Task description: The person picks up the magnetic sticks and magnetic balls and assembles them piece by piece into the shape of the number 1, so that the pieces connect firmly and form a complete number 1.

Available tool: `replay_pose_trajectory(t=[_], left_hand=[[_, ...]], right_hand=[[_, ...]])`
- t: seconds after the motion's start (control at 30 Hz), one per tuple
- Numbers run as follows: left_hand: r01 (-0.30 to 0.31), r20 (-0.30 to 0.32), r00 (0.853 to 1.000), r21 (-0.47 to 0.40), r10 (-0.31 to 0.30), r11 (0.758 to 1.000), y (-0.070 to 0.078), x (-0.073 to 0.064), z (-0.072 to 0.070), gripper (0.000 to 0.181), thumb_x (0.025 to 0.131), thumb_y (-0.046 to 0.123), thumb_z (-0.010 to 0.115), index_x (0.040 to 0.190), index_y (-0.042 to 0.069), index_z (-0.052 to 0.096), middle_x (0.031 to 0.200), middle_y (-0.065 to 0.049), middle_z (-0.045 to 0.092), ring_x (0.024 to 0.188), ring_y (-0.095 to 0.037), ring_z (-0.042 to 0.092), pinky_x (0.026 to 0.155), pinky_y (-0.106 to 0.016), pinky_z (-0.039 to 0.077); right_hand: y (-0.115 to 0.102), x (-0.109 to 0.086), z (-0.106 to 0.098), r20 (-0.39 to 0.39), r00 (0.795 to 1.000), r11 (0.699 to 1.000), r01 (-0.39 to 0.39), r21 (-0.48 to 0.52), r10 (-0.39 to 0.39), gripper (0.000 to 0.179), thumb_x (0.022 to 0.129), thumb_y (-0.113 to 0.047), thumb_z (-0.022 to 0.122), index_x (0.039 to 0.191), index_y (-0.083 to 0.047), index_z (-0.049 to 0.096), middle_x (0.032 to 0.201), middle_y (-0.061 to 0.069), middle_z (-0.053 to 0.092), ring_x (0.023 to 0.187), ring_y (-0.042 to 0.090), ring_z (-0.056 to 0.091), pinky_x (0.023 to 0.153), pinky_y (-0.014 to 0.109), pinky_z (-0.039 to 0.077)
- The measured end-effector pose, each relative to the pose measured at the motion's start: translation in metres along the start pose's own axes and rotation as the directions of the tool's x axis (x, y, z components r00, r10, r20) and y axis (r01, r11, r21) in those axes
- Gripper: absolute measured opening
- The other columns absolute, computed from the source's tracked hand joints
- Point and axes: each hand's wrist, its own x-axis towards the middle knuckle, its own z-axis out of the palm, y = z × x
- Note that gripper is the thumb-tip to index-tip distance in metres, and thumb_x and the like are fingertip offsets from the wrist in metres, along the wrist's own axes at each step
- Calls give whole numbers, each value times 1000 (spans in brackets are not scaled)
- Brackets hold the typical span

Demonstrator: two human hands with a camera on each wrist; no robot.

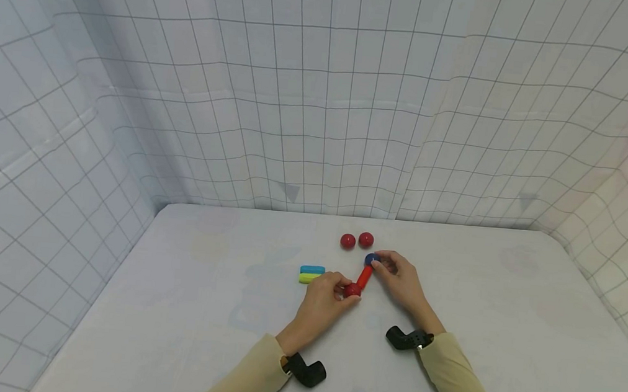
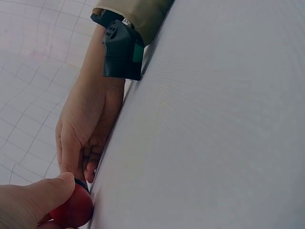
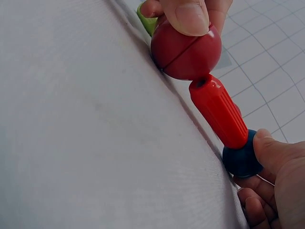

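Observation:
My left hand [image 1: 322, 306] pinches a red ball [image 3: 187, 51] between thumb and fingers, low over the white table. With thumb and fingertips my right hand [image 1: 400, 282] holds a dark blue ball [image 3: 242, 156]. A ribbed red rod [image 3: 220, 112] is joined to the blue ball at one end. Its other end, with a hole in it, points at the red ball and is close to it; whether they touch I cannot tell. The left wrist view shows the red ball under the left thumb [image 2: 55, 191], hiding most of the blue one.
Two more red balls, a left one [image 1: 347, 241] and a right one [image 1: 366, 240], lie beyond the hands. A blue rod [image 1: 312, 269] and a yellow-green rod [image 1: 309, 278] lie side by side left of them. White gridded cloth [image 1: 322, 97] hangs behind the table [image 1: 197, 310].

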Motion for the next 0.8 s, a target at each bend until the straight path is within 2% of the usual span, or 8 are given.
replay_pose_trajectory(t=[0.47,0.8], left_hand=[[-10,-10,1000,1,10,1000,-1,-1,0,26,79,21,79,96,7,68,90,-1,64,74,-8,57,62,-18,47],[7,-9,1000,3,-7,1000,2,-1,0,27,79,22,79,97,7,67,90,-1,64,74,-9,57,63,-18,47]], right_hand=[[1,0,0,12,1000,1000,-12,-2,12,30,92,-22,65,115,-3,63,91,6,62,83,19,55,74,34,46],[1,1,0,15,1000,1000,-6,-1,6,28,92,-19,65,114,-1,62,91,8,62,83,20,55,74,35,46]])
